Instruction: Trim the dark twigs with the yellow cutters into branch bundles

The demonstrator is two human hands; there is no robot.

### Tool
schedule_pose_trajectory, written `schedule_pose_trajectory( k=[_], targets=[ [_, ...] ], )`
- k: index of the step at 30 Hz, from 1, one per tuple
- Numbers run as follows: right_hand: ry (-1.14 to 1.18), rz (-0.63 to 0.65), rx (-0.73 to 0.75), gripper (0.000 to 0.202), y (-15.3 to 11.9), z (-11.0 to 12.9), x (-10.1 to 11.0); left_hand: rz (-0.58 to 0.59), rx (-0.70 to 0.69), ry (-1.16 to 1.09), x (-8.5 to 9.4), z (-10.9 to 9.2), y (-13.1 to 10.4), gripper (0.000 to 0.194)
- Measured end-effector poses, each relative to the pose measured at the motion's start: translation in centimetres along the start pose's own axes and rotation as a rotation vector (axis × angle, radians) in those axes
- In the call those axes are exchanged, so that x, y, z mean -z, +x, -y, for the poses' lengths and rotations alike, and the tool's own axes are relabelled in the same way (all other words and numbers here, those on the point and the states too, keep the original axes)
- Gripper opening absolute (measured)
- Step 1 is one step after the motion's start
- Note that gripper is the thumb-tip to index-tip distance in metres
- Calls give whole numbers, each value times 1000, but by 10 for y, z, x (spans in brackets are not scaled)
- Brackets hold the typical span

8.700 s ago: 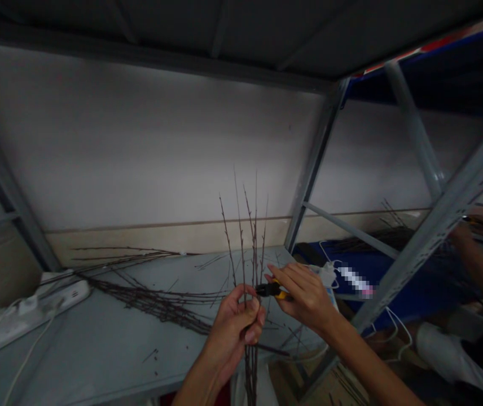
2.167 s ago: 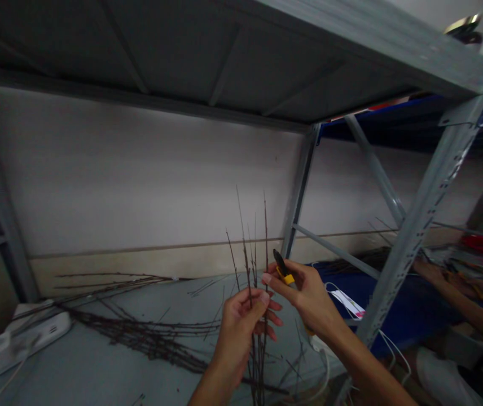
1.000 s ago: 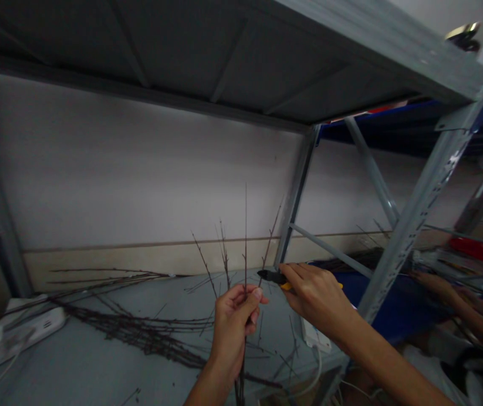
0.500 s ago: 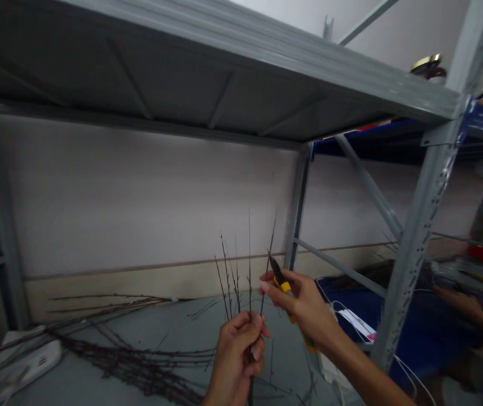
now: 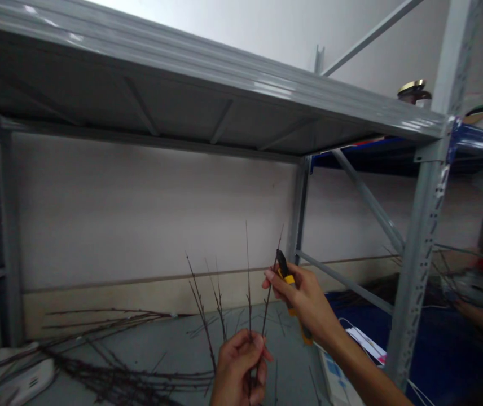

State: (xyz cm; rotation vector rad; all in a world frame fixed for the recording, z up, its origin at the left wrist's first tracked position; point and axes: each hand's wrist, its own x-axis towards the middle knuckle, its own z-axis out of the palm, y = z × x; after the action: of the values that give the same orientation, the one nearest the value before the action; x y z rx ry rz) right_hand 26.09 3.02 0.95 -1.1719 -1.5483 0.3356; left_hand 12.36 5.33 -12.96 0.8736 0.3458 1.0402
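My left hand [image 5: 241,369] is closed around the lower part of several thin brown twigs [image 5: 249,307], which fan upward from the fist. In my right hand [image 5: 304,293] is a pair of yellow-handled cutters [image 5: 289,278] with dark jaws, held against the palm. Thumb and fingertips of that hand also pinch the rightmost twig [image 5: 266,313] below its tip. The dark jaws are beside this twig near its top; I cannot tell whether they touch it. A heap of dark twigs [image 5: 127,376] lies on the grey shelf surface [image 5: 157,344] to the left.
Overhead runs a grey metal shelf [image 5: 224,62], with an upright post [image 5: 419,248] on the right. A white power strip [image 5: 34,380] sits at lower left. Right of my arm are a white-and-blue box [image 5: 337,378] and a cable. Another person's arm [image 5: 482,321] shows beyond the post.
The view has tilted up slightly. My right hand and the cutters have slid up along the rightmost twig, toward its tip. The twigs in my left hand are spread wider to the left.
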Motion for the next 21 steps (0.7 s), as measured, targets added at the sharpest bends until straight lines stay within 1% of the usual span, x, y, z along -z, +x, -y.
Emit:
schedule_pose_trajectory(
  k=[3, 6, 10, 13, 16, 18, 21],
  targets=[
    [16, 8, -48, 36, -3, 1, -2, -19, -72, 72, -5, -2, 1, 50],
    [41, 27, -59, 36, -5, 2, -1, -27, -119, 122, -10, -4, 4, 55],
    [1, 43, -33, 36, -5, 3, 2, -12, -160, 156, -13, -6, 9, 49],
    [-93, 23, 8, 34, -4, 2, 7, -53, -186, 155, -11, -5, 10, 49],
    [-299, -24, 60, 34, -2, -1, 17, -102, -200, 160, -8, -4, 9, 50],
    [-532, -39, 127, 35, -2, -3, 26, -133, -212, 167, -5, -4, 9, 50],
    [-928, -23, 233, 36, -2, 0, 39, -158, -225, 172, -1, -4, 8, 47]
  ],
)
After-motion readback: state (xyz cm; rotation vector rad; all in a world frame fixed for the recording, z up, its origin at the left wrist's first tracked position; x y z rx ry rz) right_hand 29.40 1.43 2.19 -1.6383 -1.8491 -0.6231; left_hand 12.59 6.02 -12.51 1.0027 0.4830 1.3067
